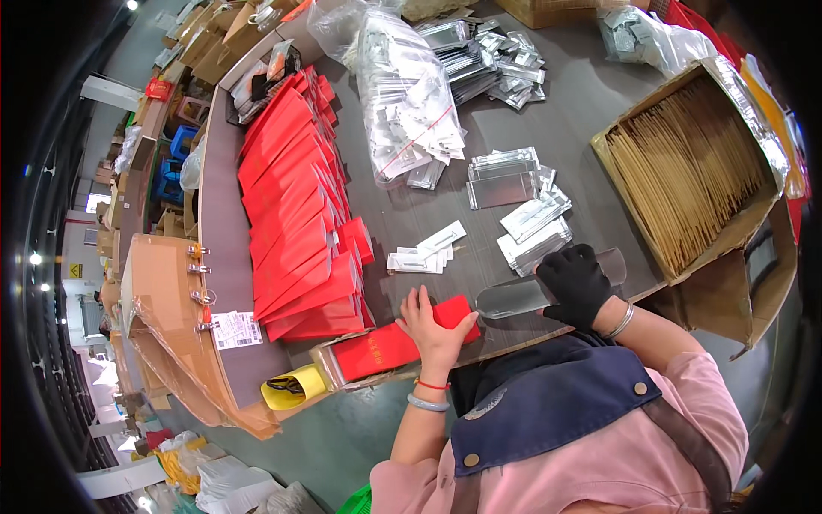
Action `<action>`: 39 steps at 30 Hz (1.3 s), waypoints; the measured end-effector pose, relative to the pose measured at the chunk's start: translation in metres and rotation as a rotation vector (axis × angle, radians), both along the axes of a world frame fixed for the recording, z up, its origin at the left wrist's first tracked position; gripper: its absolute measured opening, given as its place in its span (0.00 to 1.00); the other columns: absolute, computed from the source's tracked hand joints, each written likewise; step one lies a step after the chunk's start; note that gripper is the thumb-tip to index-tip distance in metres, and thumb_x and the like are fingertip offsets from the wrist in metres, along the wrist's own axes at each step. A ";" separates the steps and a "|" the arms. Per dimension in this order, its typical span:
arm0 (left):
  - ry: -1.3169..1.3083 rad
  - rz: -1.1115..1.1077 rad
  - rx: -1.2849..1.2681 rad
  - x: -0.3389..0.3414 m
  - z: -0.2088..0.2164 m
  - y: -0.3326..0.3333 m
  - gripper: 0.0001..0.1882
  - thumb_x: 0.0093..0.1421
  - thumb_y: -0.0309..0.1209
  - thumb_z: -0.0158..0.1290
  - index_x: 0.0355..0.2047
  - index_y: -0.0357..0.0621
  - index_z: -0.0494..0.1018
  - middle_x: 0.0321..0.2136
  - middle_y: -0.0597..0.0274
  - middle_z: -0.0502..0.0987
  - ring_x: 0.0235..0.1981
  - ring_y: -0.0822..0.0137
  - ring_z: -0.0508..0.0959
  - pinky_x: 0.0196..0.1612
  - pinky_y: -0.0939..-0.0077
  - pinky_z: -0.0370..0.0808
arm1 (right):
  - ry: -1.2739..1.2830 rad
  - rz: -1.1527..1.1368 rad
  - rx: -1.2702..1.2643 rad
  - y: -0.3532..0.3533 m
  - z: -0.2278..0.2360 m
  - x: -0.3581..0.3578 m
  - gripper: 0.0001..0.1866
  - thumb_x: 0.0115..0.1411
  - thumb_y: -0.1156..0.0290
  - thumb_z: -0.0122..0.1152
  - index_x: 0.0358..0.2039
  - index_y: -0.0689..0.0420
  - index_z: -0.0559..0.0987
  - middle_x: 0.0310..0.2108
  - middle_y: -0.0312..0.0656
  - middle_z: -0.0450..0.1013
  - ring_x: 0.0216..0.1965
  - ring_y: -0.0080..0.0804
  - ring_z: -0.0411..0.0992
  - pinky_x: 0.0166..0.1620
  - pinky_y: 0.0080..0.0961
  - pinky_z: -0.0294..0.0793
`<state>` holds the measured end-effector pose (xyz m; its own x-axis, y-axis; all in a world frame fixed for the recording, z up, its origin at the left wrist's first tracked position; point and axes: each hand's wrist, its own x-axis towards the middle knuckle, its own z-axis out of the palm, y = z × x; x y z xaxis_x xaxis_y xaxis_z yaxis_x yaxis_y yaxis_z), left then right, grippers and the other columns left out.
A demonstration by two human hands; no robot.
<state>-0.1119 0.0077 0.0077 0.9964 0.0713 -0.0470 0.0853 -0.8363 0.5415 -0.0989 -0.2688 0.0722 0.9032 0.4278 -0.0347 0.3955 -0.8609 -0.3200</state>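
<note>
My left hand [435, 336] is bare and lies with spread fingers on a red packet [374, 355] with gold marks. This packet rests in a narrow cardboard box at the table's near edge. In a black glove, my right hand [572, 287] is closed over a long clear plastic sleeve [514, 298], which sticks out on both sides of the fingers. The sleeve's left end comes close to the right end of the red packet. Beyond my hands are a small pile of white strips [424, 254] and a stack of white-and-clear flat packs [537, 236].
Many overlapping red packets [295, 223] line the table's left side. A plastic bag [407, 103] of flat pieces and loose clear packs [492, 64] lie at the back. At right stands a carton [629, 188] of brown sheets. A yellow holder [295, 388] hangs at the near left edge.
</note>
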 end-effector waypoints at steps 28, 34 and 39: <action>-0.103 -0.210 -0.063 0.039 0.000 0.011 0.40 0.50 0.44 0.63 0.59 0.35 0.64 0.59 0.45 0.65 0.60 0.44 0.62 0.62 0.45 0.54 | -0.073 0.103 0.249 0.044 -0.030 0.011 0.31 0.46 0.48 0.69 0.46 0.54 0.76 0.43 0.45 0.72 0.48 0.44 0.68 0.50 0.41 0.64; -0.201 -0.374 0.256 0.119 -0.002 0.004 0.13 0.54 0.33 0.59 0.40 0.46 0.78 0.37 0.59 0.75 0.42 0.54 0.73 0.45 0.57 0.66 | -0.323 -0.556 0.207 -0.103 -0.027 0.011 0.21 0.47 0.66 0.72 0.42 0.56 0.77 0.41 0.46 0.73 0.44 0.45 0.71 0.48 0.35 0.70; -0.433 -0.367 0.198 0.134 -0.009 -0.038 0.04 0.56 0.29 0.54 0.33 0.46 0.76 0.30 0.58 0.75 0.37 0.55 0.73 0.40 0.56 0.67 | -0.449 -1.042 0.007 -0.241 -0.070 -0.022 0.19 0.57 0.62 0.63 0.45 0.60 0.77 0.43 0.51 0.73 0.47 0.50 0.71 0.51 0.39 0.70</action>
<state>0.0217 -0.0306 -0.0013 0.8830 -0.3155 0.3475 -0.4220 -0.8577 0.2936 -0.1212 -0.5095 0.0026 0.7495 -0.5407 0.3820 -0.4324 -0.8367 -0.3360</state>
